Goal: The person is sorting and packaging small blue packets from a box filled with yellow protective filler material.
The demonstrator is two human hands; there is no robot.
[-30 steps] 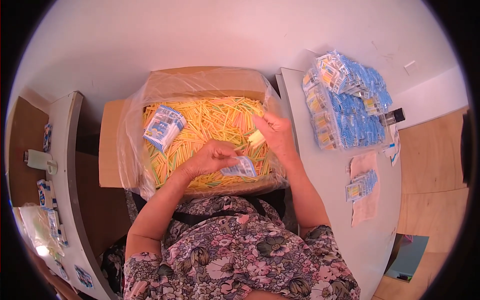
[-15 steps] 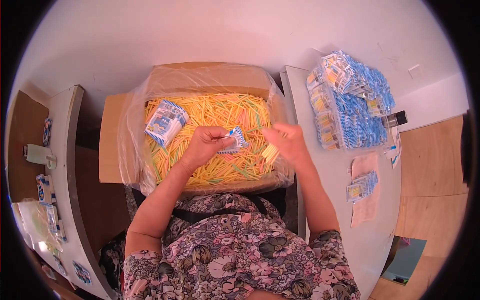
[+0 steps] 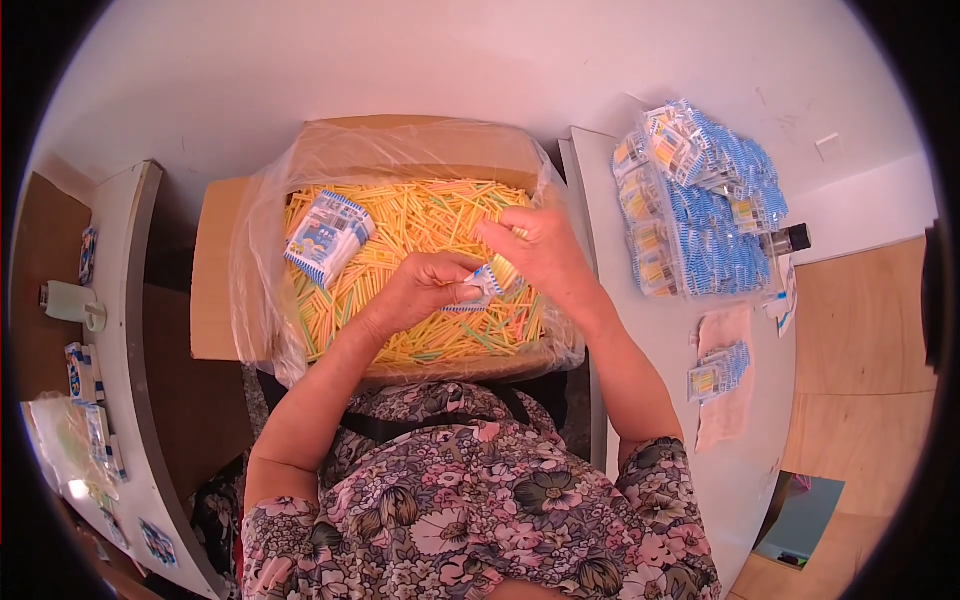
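Observation:
My left hand (image 3: pixel 428 290) pinches a small blue-and-white plastic packet (image 3: pixel 484 288) above a carton of thin sticks. In my right hand (image 3: pixel 541 250) is a bunch of yellow sticks (image 3: pixel 506 271), its lower end at the mouth of the packet. How far the sticks reach inside is hard to tell. Beneath both hands, loose yellow, orange, pink and green sticks (image 3: pixel 420 215) fill the plastic-lined cardboard box (image 3: pixel 215 290). A stack of flat blue-and-white packets (image 3: pixel 328 238) lies on the sticks, left of my left hand.
On the right-hand table (image 3: pixel 640 380) stands a clear container (image 3: pixel 690 235) heaped with filled packets. Nearer, several packets (image 3: pixel 718 372) lie on a pink cloth (image 3: pixel 725 425). A left shelf (image 3: pixel 140 330) holds a pale green mug (image 3: pixel 72 303) and more packets.
My right hand has moved left with the bunch of sticks, from beside the packet to its mouth. My left hand stays about where it was, holding the packet.

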